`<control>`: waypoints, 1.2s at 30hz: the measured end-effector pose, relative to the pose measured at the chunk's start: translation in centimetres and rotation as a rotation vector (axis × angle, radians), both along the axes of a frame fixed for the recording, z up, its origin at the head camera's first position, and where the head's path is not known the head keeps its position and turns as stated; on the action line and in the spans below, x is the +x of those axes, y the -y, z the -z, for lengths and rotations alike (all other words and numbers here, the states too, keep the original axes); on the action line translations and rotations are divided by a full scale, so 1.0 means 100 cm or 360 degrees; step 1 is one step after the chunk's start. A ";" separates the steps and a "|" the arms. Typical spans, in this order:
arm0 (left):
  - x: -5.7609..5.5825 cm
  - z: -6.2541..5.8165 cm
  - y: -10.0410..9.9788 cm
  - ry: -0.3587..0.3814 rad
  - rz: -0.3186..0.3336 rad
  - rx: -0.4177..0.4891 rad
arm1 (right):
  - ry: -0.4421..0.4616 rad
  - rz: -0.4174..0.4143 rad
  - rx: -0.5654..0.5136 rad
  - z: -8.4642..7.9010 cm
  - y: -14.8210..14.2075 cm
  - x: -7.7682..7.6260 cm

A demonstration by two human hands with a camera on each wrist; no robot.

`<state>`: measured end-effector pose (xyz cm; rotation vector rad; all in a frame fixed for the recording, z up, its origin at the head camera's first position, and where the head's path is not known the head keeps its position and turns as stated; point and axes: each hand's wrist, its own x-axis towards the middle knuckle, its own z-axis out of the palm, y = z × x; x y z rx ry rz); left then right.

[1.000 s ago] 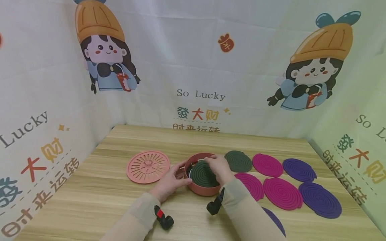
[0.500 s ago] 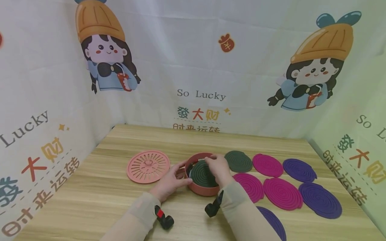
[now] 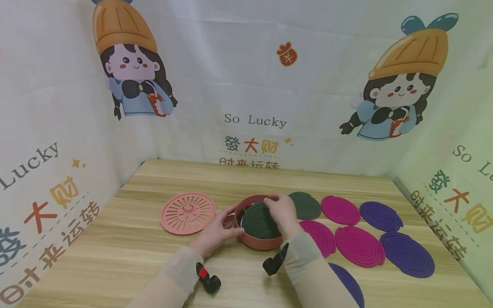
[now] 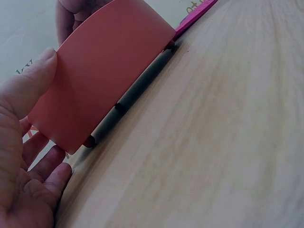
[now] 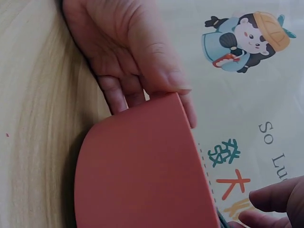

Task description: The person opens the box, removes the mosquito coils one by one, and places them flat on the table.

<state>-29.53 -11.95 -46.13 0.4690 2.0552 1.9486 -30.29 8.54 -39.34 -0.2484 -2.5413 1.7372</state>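
Observation:
A round salmon-red mosquito coil holder stands on the table. My left hand holds its left side; in the left wrist view the thumb lies near the rim and the other fingers curl round the wall. A dark green mosquito coil sits tilted in the holder's opening. My right hand pinches this coil at its right edge. The right wrist view shows only my right fingertips beside the rim, with a sliver of green under them. The inside of the holder is mostly hidden by the coil.
The slotted pink lid lies left of the holder. On the right are another green coil, several magenta coils and several purple coils, one partly behind my right sleeve. A printed cloth encloses the table's back and sides.
My right hand has lifted the green coil's far edge slightly, so it stands a little higher in the holder. My left hand keeps its hold on the holder.

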 end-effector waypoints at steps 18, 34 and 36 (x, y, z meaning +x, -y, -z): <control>0.000 0.001 0.003 0.0008 -0.0035 -0.0038 | -0.0026 0.0019 -0.0341 0.004 -0.005 0.002; 0.000 0.000 -0.001 0.0002 -0.0028 -0.0012 | -0.0028 -0.0007 -0.0437 0.003 -0.011 0.004; 0.001 0.000 0.000 0.0004 -0.0032 -0.0017 | -0.0021 -0.0012 -0.0422 0.002 -0.011 0.004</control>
